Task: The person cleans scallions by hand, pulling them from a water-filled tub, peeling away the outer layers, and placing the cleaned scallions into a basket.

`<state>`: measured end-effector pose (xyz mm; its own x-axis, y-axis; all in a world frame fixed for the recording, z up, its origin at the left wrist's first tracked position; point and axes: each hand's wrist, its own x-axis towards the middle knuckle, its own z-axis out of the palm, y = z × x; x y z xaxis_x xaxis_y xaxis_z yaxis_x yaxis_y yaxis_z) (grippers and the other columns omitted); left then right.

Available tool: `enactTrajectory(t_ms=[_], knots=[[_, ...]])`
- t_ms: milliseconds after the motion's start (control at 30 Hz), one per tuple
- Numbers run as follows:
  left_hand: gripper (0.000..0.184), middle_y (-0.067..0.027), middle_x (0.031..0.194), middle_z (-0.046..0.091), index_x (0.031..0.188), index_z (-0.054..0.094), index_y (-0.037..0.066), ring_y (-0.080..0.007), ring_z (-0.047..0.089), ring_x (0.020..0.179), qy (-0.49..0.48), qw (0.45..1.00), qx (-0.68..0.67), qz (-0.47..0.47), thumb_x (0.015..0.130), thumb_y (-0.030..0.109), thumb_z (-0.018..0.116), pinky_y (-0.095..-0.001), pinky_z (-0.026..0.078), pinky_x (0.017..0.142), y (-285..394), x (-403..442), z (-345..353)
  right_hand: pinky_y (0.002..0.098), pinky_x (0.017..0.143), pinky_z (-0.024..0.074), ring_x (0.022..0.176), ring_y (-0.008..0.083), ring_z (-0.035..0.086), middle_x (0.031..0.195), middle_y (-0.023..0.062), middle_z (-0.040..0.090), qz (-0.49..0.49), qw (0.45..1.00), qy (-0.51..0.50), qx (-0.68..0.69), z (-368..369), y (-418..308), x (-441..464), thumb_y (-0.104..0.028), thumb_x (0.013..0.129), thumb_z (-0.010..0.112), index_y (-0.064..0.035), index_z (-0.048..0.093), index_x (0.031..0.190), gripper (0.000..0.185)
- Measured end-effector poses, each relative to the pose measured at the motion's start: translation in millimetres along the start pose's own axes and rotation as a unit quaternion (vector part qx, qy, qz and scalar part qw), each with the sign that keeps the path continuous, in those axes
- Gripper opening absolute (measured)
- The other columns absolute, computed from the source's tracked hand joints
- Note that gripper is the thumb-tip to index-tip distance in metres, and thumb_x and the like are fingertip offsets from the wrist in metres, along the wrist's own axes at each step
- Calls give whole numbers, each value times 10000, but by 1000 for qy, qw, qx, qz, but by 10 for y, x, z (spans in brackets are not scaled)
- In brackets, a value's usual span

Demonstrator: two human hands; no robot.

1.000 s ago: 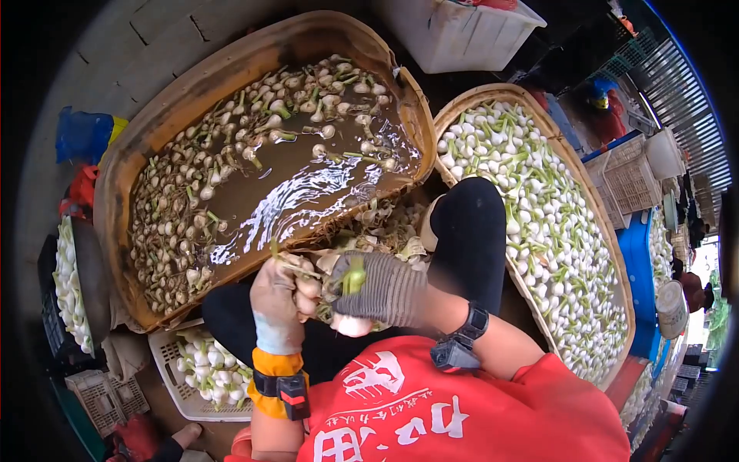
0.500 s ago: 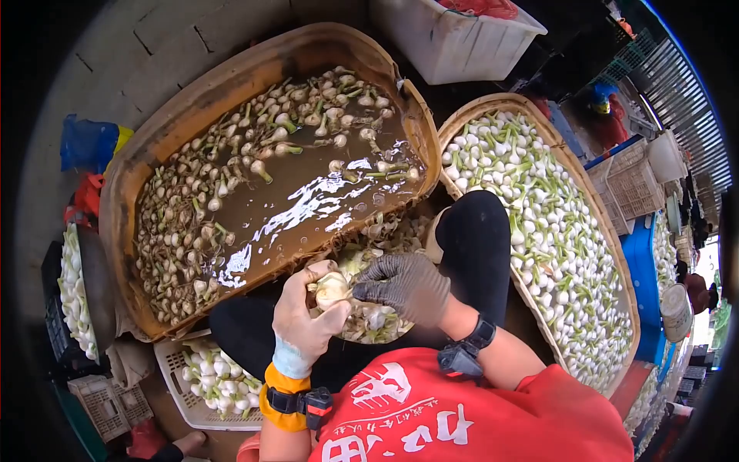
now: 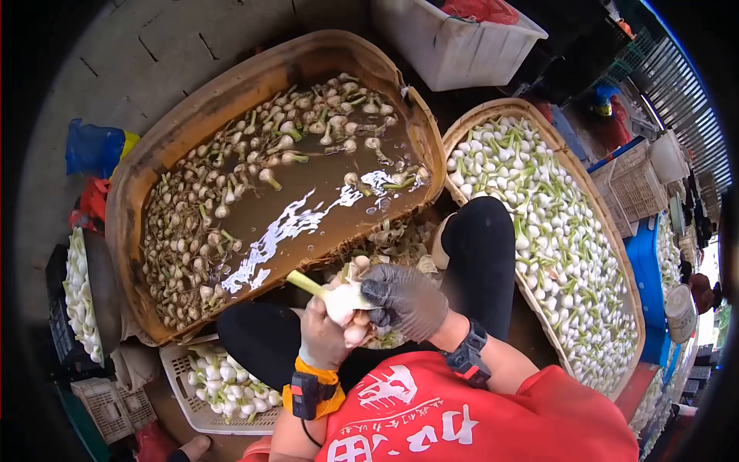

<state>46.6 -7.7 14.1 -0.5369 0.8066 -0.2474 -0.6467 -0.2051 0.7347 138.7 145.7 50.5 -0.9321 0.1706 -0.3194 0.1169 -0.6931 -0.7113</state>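
My left hand (image 3: 323, 339), in a pale glove, is wrapped round a white garlic bulb (image 3: 339, 304) from below. Its green stem points up and left. My right hand (image 3: 408, 304), in a dark grey glove, pinches the bulb's right side with thumb and fingers; whether only loose skin is between them, I cannot tell. Peeled-off garlic skins (image 3: 385, 242) lie in a heap beneath and beyond my hands. Just past them stands a brown tub (image 3: 231, 85) of muddy water with unpeeled garlic bulbs (image 3: 185, 223) floating in it.
On the right, a long tub (image 3: 539, 339) is full of clean white garlic with green stems. A white basket (image 3: 181, 385) of peeled bulbs sits at lower left. A white bin (image 3: 485, 58) holding red netting stands at the back. My knee (image 3: 481, 239) rises between the tubs.
The garlic bulb has turned, and its green stem now shows, pointing up-left. My left hand has moved lower and to the right beneath it. The right hand has shifted slightly down.
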Motion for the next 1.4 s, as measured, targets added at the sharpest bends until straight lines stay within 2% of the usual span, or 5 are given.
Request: enactTrajectory(t_ms=[133, 367, 567, 1033, 1400], knots=[[605, -145, 1323, 522, 1398, 394, -6, -184, 606, 1021, -15, 973, 215, 83, 1032, 476, 379, -308, 467, 944, -17, 127, -90, 230, 577, 484, 626, 72, 584, 737, 13, 654, -59, 984, 90, -143, -72, 44, 39, -271, 929, 678, -39, 674, 925, 232], [514, -80, 876, 606, 1122, 570, 74, -132, 525, 549, 135, 986, -96, 19, 1038, 481, 269, -248, 381, 396, 468, 231, -197, 239, 606, 497, 631, 75, 589, 734, 17, 675, 93, 962, -76, -243, 36, -47, -69, -283, 864, 744, -30, 714, 954, 270], [623, -102, 1038, 607, 1390, 419, 37, -171, 591, 786, 26, 994, -34, 101, 998, 520, 448, -284, 436, 628, 558, 142, -95, 423, 864, 508, 933, 320, 654, 1061, 158, 652, -121, 692, 45, -710, -251, 46, 143, -340, 800, 756, -82, 662, 1173, 463], [652, -138, 1239, 560, 1237, 452, -66, -194, 608, 983, 194, 843, 404, 297, 857, 382, 734, -296, 526, 851, 340, -84, 330, 319, 692, 543, 807, 222, 686, 911, 101, 669, -267, 850, 166, -423, 376, -191, -43, -163, 744, 815, -47, 681, 1040, 345], [673, -185, 1218, 564, 1237, 496, -49, -251, 649, 931, -34, 995, 20, 89, 816, 433, 701, -357, 514, 827, 407, -212, 512, 294, 654, 529, 673, 137, 635, 839, 74, 676, -408, 693, 315, -504, 33, -378, 256, -63, 794, 687, -46, 663, 974, 183]])
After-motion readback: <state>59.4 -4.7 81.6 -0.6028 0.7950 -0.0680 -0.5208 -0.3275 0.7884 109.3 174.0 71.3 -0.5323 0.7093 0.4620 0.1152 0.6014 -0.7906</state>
